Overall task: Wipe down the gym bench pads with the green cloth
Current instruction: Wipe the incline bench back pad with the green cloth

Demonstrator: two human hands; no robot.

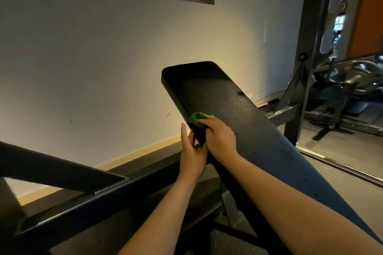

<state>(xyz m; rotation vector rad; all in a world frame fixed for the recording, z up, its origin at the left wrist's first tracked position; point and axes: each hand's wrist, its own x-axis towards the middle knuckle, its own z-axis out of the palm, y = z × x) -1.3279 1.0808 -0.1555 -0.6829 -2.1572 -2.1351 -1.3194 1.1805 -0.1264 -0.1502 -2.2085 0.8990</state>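
while i wipe the edge

my right hand point(219, 141) curls on the green cloth point(196, 119), under my fingertips on the bench pad point(217, 93). my left hand point(191, 155) rests flat beside them. i should press and slide up.

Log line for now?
step: wipe | right hand: holds green cloth on black padded bench pad edge | left hand: touches pad side

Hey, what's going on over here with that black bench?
A person is wiping a slanted black bench pad. Their right hand holds a bunched green cloth against the pad's left edge, roughly midway up. The left hand rests against the side of the pad just below the cloth, fingers pointing up.
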